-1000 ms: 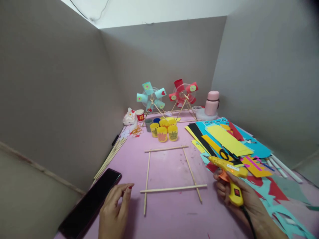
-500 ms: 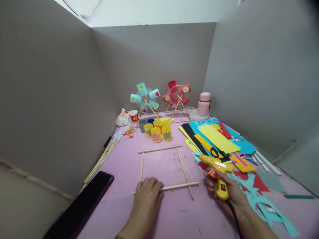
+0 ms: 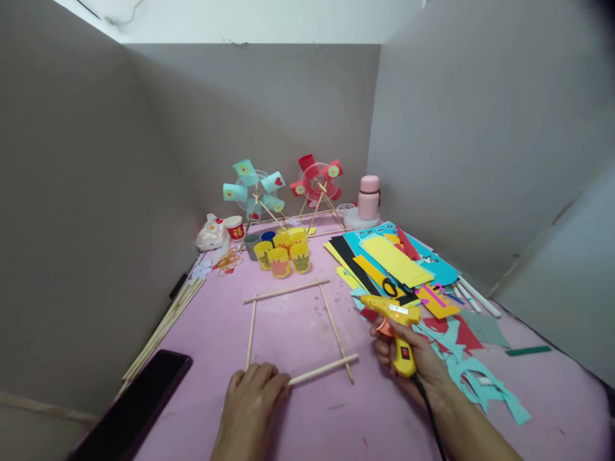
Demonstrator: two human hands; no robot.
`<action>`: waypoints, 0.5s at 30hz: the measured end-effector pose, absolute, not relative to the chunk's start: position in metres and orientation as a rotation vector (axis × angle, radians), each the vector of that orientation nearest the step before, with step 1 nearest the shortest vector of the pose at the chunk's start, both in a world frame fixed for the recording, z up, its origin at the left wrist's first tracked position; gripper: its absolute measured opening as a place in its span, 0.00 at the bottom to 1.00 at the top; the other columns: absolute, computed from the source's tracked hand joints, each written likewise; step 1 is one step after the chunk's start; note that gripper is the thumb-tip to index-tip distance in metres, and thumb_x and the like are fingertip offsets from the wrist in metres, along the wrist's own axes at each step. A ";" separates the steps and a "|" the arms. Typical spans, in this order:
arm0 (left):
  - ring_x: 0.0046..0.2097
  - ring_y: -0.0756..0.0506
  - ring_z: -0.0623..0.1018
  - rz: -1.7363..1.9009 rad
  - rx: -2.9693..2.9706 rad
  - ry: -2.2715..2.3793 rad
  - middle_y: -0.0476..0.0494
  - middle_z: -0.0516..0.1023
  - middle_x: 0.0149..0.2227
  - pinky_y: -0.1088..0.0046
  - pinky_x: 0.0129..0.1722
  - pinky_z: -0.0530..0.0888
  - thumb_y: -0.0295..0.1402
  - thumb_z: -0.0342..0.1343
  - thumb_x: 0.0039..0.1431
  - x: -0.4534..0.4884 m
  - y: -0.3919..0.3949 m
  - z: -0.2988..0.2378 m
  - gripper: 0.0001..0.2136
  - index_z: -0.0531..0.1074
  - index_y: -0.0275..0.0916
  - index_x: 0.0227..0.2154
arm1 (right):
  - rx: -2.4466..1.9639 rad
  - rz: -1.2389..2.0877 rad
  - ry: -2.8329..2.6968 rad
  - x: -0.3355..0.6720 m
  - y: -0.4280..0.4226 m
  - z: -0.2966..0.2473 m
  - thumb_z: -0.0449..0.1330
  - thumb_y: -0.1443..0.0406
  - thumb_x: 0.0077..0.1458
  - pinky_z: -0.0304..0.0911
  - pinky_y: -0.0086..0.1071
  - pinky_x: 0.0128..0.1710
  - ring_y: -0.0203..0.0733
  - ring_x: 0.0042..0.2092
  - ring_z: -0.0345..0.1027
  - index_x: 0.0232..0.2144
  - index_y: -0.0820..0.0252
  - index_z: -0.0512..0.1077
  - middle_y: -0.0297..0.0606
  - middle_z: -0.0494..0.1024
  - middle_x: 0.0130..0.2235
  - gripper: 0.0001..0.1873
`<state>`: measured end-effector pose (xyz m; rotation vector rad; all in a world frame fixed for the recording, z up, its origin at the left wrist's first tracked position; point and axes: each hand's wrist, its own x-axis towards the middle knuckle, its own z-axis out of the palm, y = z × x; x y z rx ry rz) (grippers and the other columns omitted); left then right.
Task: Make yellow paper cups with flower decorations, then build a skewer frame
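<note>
Four thin wooden sticks form a square frame on the pink table. My left hand lies palm down over the frame's near left corner, fingers together pressing on the near stick. My right hand grips a yellow hot glue gun by its handle, just right of the frame, with the nozzle pointing left and a little above the table. Its black cord runs back along my forearm.
A black phone lies at the near left beside a bundle of spare sticks. Yellow paper cups, two paper windmill wheels and a pink bottle stand at the back. Coloured paper sheets, scissors and scraps cover the right side.
My left hand moved from beside the phone onto the frame's near left corner. The view has swung, shifting everything leftward. The glue gun stays in my right hand.
</note>
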<state>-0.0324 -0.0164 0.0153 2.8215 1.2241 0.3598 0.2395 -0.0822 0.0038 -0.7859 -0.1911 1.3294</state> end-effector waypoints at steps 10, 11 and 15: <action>0.36 0.45 0.75 0.485 2.846 1.211 0.49 0.77 0.34 0.67 0.35 0.62 0.35 0.51 0.57 -0.033 -0.021 0.018 0.08 0.74 0.49 0.36 | -0.800 1.339 -0.192 0.243 -0.080 -0.002 0.66 0.60 0.40 0.53 0.23 0.15 0.30 0.19 0.61 0.26 0.58 0.72 0.34 0.76 0.25 0.11; 0.36 0.45 0.75 0.516 2.856 1.207 0.49 0.77 0.35 0.68 0.35 0.63 0.35 0.52 0.57 -0.033 -0.022 0.018 0.08 0.74 0.49 0.37 | -0.803 1.328 -0.187 0.242 -0.080 -0.003 0.67 0.60 0.39 0.53 0.23 0.15 0.30 0.18 0.61 0.25 0.58 0.72 0.34 0.76 0.25 0.11; 0.37 0.46 0.75 0.589 2.878 1.201 0.49 0.77 0.36 0.68 0.37 0.63 0.35 0.53 0.56 -0.036 -0.025 0.017 0.08 0.73 0.48 0.39 | -0.825 1.315 -0.164 0.241 -0.079 -0.002 0.67 0.60 0.38 0.53 0.22 0.14 0.29 0.18 0.61 0.25 0.59 0.73 0.35 0.77 0.25 0.11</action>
